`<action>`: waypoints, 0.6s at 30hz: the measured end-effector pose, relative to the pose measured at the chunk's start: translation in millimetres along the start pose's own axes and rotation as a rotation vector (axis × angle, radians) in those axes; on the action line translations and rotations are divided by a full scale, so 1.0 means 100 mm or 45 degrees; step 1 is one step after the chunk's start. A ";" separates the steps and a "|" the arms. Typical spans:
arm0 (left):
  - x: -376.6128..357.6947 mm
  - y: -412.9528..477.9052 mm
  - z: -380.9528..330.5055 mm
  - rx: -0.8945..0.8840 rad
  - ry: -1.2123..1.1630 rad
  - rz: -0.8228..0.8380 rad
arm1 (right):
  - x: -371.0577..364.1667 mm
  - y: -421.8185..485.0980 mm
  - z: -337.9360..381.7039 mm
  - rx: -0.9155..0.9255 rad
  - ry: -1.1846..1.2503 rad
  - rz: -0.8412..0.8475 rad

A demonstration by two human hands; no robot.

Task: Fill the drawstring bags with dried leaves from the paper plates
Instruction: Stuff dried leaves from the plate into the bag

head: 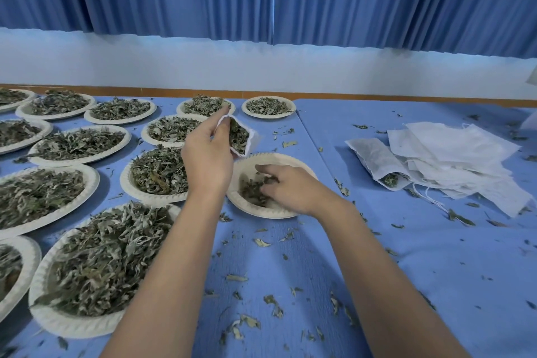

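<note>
— Blue table [406, 256]: where's the drawstring bag [241, 136]?
— Part filled, pinched open in the left hand [207, 154] over the far rim of a nearly bare plate [290, 160]. There the right hand [287, 187] curls round the last leaves [251, 192]; next, probably, lift them into its mouth.

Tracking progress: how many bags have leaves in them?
2: one bag gripped by the left hand, another bag lying at the left edge of the white pile. Others may hide underneath.
</note>
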State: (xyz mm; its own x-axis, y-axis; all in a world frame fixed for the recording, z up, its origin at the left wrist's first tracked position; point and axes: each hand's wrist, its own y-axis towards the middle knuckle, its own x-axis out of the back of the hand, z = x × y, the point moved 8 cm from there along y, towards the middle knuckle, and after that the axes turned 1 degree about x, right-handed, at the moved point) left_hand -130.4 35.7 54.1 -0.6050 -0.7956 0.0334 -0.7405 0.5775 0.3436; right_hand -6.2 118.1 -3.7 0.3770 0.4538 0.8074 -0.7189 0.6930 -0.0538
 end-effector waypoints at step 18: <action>0.08 0.01 -0.05 0.054 -0.087 -0.092 | -0.19 0.04 0.08 0.211 -0.280 0.036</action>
State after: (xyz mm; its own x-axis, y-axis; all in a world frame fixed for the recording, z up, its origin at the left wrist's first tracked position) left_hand -134.5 28.5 59.2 -0.5670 -0.8219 -0.0546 -0.7938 0.5275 0.3028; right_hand -21.3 108.0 -14.0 0.2323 0.3265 0.9162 -0.8198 0.5727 0.0037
